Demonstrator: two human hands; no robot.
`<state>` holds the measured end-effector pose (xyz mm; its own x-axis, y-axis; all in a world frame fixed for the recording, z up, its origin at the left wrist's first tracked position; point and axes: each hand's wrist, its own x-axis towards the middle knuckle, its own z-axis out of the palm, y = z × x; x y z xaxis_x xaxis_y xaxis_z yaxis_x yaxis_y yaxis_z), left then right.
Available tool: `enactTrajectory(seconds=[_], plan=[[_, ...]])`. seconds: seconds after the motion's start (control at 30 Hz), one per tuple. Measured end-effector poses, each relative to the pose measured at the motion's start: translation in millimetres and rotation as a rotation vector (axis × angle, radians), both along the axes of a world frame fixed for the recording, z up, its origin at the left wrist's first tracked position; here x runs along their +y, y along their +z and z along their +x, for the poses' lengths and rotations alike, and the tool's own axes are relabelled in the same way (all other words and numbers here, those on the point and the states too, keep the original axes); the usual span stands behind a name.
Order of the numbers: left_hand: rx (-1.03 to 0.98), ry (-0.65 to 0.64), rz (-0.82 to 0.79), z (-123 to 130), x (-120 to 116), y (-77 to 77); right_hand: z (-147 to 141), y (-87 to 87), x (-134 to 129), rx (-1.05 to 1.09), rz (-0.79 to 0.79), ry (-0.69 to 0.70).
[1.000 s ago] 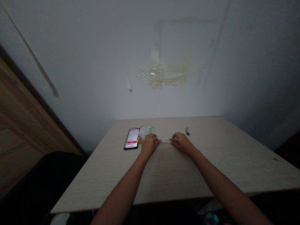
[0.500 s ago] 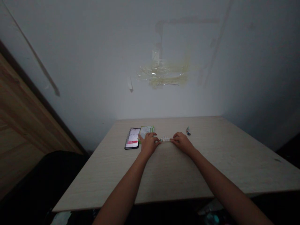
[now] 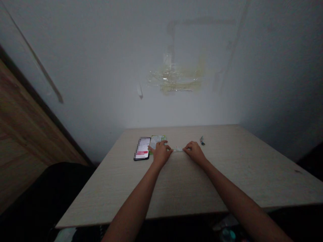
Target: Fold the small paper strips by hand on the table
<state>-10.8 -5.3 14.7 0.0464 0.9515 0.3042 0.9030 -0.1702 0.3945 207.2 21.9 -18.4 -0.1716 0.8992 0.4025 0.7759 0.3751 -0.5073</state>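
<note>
A small, pale printed strip [image 3: 178, 148], perhaps paper or a wrapper, stretches between my two hands just over the table. My left hand [image 3: 161, 153] pinches its left end between thumb and finger, the other fingers spread loosely. At the right end, the thumb and fingertips of my right hand [image 3: 194, 152] are closed on it. Under and behind my left hand lies a flat green-and-white printed packet [image 3: 157, 141], partly covered by the fingers. A phone [image 3: 142, 149] with a lit screen rests left of that packet.
A small crumpled wrapper [image 3: 202, 140] lies beyond my right hand. The light wooden table [image 3: 186, 188] meets a wall carrying peeling clear tape [image 3: 176, 79]. A dark chair-like shape [image 3: 50, 195] stands at the left, and a bottle with a teal cap [image 3: 231, 234] is below the front edge.
Both hands keep their pinch on the strip. My right hand has shifted very slightly left, and the strip looks paler, its surface turned a little.
</note>
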Motion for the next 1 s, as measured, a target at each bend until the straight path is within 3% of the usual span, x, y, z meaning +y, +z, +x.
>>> enactTrajectory(seconds=[0.27, 1.0], plan=[[0.011, 0.014, -0.038, 2.7, 4.5, -1.9, -3.2, -3.3, 5.8, -0.024, -0.003, -0.065], [-0.018, 0.028, -0.035, 9.8, 4.7, -2.7, -13.4, 8.3, -2.7, -0.129, -0.048, -0.151]])
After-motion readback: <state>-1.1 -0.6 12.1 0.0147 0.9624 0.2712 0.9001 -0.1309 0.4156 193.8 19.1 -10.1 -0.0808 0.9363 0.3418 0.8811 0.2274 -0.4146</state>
